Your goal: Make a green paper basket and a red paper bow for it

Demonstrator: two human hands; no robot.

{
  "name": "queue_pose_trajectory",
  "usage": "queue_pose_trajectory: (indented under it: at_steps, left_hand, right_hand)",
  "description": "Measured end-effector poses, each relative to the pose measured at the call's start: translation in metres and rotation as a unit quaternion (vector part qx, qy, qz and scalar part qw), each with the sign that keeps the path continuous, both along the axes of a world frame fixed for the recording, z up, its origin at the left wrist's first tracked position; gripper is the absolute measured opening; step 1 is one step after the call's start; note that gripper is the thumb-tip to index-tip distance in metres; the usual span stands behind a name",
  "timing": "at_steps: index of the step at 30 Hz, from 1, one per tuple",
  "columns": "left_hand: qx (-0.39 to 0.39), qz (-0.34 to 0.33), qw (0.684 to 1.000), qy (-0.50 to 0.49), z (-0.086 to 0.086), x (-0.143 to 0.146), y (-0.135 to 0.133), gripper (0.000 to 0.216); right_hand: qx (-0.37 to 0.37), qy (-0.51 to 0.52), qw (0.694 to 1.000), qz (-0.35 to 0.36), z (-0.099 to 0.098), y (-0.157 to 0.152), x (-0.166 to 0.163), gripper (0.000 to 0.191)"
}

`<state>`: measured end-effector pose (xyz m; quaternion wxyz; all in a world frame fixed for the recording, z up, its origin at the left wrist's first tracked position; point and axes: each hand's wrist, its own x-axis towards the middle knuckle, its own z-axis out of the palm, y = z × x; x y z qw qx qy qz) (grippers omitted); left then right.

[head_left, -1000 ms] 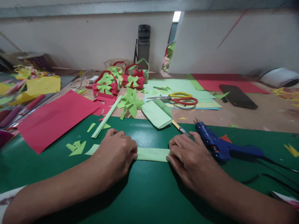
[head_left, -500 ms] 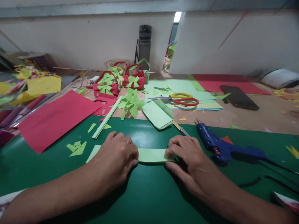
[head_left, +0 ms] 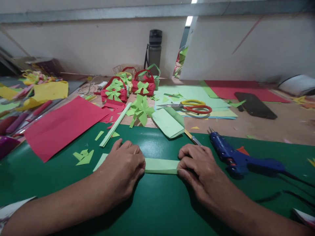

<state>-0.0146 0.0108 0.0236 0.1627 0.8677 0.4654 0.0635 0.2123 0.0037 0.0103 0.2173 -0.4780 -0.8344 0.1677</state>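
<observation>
A light green paper strip (head_left: 161, 165) lies flat on the dark green cutting mat (head_left: 152, 209). My left hand (head_left: 123, 167) rests palm down on the strip's left part, fingers curled onto it. My right hand (head_left: 200, 172) presses and pinches the strip's right end with bent fingers. Only the stretch between the hands and a corner at the far left show. A blue glue gun (head_left: 236, 157) lies just right of my right hand. A craft knife (head_left: 193, 137) lies just beyond my right fingers.
A red paper sheet (head_left: 61, 126) lies at the left. A folded green sheet (head_left: 168, 123), green paper flower (head_left: 140, 109), red paper baskets (head_left: 128, 88) and scissors (head_left: 190, 106) lie beyond the mat. A dark bottle (head_left: 155, 49) stands at the wall. A black phone (head_left: 254, 105) lies right.
My right hand lifted the strip's right end half a second ago and has now pressed it down flat again. The view has tipped slightly downward. My left hand has stayed in place.
</observation>
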Motion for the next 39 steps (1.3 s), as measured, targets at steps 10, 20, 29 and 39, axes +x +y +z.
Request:
queue_pose_trajectory:
  at_steps: [10,20,29,39]
  left_hand:
    - [0.035,0.023,0.998,0.043,-0.001,0.002,0.0,0.023]
    - [0.04,0.012,0.996,0.083,-0.001,0.002,0.008,0.023]
    - [0.051,-0.004,0.992,0.118,-0.005,0.004,0.01,0.024]
    - [-0.001,0.0,0.989,0.146,0.007,0.008,0.013,0.025]
  right_hand:
    - [0.065,-0.021,0.998,-0.013,-0.005,0.002,-0.001,0.024]
    - [0.074,-0.061,0.995,-0.009,-0.004,0.003,-0.004,0.024]
    - [0.071,-0.084,0.994,-0.008,-0.003,0.002,-0.005,0.025]
    - [0.081,-0.085,0.993,-0.009,-0.004,0.002,-0.004,0.026]
